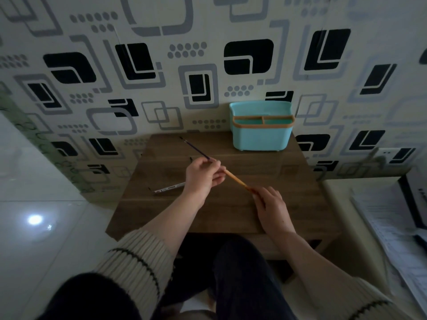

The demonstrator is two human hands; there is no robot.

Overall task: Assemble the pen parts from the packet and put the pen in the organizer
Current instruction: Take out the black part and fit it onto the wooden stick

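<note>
I see a small wood-grain table [231, 211] pushed against a wall covered in wallpaper [161, 65] patterned with black and grey rounded squares and dot clusters. To the left the floor [34, 181] is pale glossy tile with a bright light reflection on it. On the right a white power outlet [384, 155] sits low on the wall, and printed papers [392, 227] lie on a pale surface beside the table.

At the back right of the table, against the wall, stands the turquoise organizer [262, 132] with an orange rim and a divider splitting its front section into compartments. Near the table's left edge lies the clear packet [167, 188], flat on the wood, partly hidden behind my left wrist.

Above the middle of the table, my left hand [204, 173] pinches the dark, thin refill [195, 147], which slants up and away to the left, its far tip over the back of the table. My right hand [269, 202] pinches the near end of the orange pen barrel [236, 179] between its fingertips. The barrel runs diagonally from the right hand up to the left hand, in line with the refill, and the two meet at the left hand's fingers; I cannot tell how far the refill sits inside.

Ribbed cream sleeves [138, 257] with a dark stripe cover both forearms.
</note>
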